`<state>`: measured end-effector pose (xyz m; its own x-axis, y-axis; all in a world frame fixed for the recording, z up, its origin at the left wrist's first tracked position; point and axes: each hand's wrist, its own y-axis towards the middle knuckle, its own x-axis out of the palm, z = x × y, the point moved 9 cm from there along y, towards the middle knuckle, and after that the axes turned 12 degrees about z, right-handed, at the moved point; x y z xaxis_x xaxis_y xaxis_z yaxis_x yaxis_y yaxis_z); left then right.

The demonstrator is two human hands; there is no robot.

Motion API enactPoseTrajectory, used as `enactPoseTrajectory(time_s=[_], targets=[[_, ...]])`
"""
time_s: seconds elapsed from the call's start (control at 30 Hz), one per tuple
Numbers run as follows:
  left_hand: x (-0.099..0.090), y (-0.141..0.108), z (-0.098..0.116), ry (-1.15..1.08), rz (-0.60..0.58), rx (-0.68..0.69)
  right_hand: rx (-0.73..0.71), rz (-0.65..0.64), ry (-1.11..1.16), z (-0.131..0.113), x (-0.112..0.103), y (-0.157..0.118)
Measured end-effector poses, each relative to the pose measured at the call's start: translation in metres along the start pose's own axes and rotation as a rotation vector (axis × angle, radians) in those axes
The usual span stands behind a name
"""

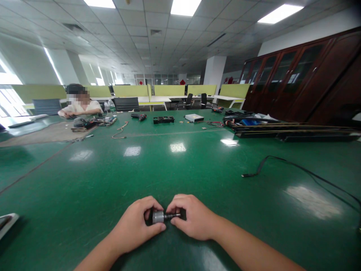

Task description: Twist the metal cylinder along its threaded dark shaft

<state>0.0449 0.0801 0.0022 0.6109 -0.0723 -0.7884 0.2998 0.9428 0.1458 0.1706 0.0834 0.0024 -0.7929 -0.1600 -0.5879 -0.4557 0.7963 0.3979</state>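
Near: left hand (138,222) clamped on grey cylinder (158,216) | right hand (196,218) curled around its shaft (170,216), whether gripping, cannot tell | opposed hold probably steadies it

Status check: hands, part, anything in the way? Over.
Left hand gripping grey cylindrical part. Right hand curled around its thin shaft, contact unclear. Part sideways. Black cable off right, apart from both hands.

Metallic-looking cylinder (158,216), glossy smooth tabletop (158,169).
The cylinder looks smooth, its shaft (170,216) shiny; cabinets (324,81) look like polished wood with glass panes (301,67).
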Motion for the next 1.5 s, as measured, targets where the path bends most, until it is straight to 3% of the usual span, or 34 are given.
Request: enactPoseTrajectory(time_s=[0.83,1.17,1.5], targets=[[0.0010,0.0002,-0.0026,0.009,0.000,-0.012,0.000,0.000,0.002,-0.0002,-0.0004,0.0002],[0.0013,-0.0010,0.0011,0.022,-0.005,-0.002,-0.089,-0.008,-0.037,-0.0020,0.0042,-0.0026],[0.0027,0.0000,0.0003,0.024,-0.005,0.002,-0.049,0.013,-0.038,0.0020,0.0010,0.0001]])
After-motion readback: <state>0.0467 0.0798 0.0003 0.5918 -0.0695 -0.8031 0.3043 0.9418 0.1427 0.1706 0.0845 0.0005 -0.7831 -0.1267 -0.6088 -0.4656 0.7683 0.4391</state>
